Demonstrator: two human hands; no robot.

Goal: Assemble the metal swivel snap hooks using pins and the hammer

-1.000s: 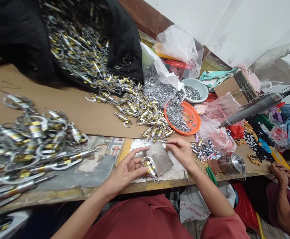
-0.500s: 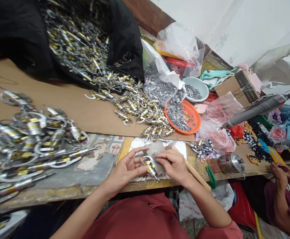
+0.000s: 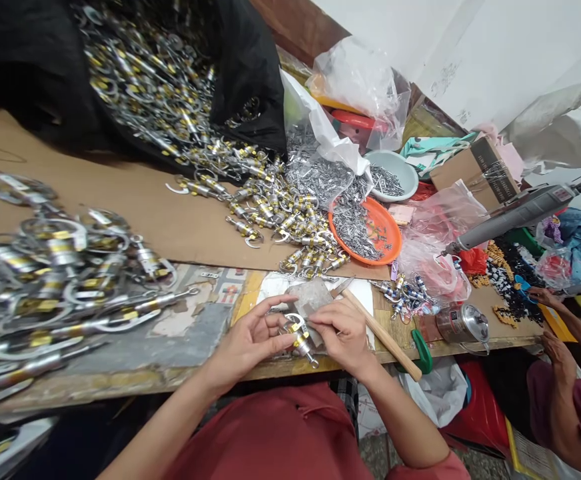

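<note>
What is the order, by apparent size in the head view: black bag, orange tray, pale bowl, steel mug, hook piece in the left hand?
1. Black bag
2. Orange tray
3. Pale bowl and steel mug: too alike to rank
4. Hook piece

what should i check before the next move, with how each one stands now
1. Metal piece held by the left hand: ok, at the fingertips.
2. Right hand clear of the piece: not ok, its fingertips are right by it.
3. Small part in the right fingertips: cannot tell.
4. Metal block close by: ok, partly hidden by the hands.
5. Wooden-handled tool within reach: ok, lying beside the right hand.
</note>
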